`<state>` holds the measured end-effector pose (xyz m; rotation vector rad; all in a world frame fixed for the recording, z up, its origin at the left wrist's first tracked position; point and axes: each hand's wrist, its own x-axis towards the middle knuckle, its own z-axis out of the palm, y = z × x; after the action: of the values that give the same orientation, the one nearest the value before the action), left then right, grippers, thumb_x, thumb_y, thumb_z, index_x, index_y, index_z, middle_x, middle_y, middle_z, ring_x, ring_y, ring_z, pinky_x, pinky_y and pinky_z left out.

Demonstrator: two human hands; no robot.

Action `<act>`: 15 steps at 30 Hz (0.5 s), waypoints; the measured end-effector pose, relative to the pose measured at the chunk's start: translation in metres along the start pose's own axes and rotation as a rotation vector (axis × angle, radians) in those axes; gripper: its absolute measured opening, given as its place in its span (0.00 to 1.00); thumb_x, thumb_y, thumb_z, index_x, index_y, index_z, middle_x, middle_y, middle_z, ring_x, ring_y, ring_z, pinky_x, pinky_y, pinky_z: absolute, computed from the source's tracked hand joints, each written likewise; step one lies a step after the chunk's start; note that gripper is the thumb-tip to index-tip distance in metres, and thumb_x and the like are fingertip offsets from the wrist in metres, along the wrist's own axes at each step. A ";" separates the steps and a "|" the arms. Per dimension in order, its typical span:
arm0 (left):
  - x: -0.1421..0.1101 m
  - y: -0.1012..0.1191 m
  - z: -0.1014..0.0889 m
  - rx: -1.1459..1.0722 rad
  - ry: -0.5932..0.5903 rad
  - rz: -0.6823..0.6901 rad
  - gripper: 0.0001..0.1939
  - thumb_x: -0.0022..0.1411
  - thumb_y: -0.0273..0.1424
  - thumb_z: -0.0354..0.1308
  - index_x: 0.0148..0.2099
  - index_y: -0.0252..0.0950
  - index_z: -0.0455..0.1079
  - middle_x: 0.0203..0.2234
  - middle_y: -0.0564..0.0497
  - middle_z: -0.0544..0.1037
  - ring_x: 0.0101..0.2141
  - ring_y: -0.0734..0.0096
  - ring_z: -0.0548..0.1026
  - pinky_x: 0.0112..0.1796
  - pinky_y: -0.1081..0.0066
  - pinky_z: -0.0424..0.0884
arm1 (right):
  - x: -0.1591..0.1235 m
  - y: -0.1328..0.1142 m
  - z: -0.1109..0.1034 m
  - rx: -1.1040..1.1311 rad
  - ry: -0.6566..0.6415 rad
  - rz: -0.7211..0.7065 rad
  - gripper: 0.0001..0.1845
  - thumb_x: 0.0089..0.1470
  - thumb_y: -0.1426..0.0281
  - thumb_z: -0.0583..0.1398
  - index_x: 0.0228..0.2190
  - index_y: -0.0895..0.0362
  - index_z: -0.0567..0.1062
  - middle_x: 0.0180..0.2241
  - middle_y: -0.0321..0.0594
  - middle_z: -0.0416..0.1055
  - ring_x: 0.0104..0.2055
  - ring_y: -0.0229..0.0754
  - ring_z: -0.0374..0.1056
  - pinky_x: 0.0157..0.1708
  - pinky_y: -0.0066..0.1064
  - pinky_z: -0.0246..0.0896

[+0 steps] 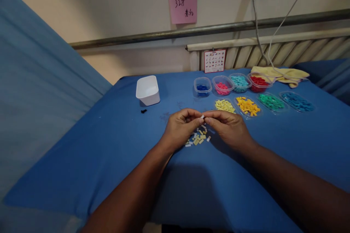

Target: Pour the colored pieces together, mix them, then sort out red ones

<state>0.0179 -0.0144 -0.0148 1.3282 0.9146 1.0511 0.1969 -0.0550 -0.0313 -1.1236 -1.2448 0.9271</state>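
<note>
On blue cloth, tubs stand beyond the hands.

A pipe and radiator line the pale wall.

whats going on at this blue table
A person's left hand and right hand meet over a blue-covered table, holding a small white piece between them. Loose yellow and white pieces lie on it below. Beyond, toward the right, clear tubs hold coloured pieces; a white bin stands to the left.
</note>
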 end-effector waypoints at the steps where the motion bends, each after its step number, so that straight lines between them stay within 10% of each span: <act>1: 0.001 0.002 -0.001 0.035 0.004 0.031 0.14 0.55 0.35 0.76 0.42 0.36 0.83 0.32 0.50 0.83 0.31 0.73 0.77 0.35 0.73 0.74 | -0.001 0.000 0.001 -0.009 -0.014 -0.020 0.10 0.59 0.63 0.69 0.42 0.49 0.89 0.43 0.41 0.87 0.47 0.49 0.82 0.51 0.45 0.77; 15: 0.033 0.007 -0.052 -0.061 0.276 0.034 0.11 0.61 0.37 0.68 0.39 0.35 0.75 0.28 0.53 0.77 0.24 0.76 0.73 0.25 0.74 0.71 | 0.003 0.029 -0.012 -0.164 -0.024 0.014 0.19 0.63 0.55 0.66 0.46 0.55 0.85 0.38 0.43 0.85 0.38 0.46 0.78 0.41 0.39 0.73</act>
<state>-0.0227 0.0322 -0.0090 1.1695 1.0577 1.3004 0.2103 -0.0475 -0.0587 -1.2544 -1.3536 0.8635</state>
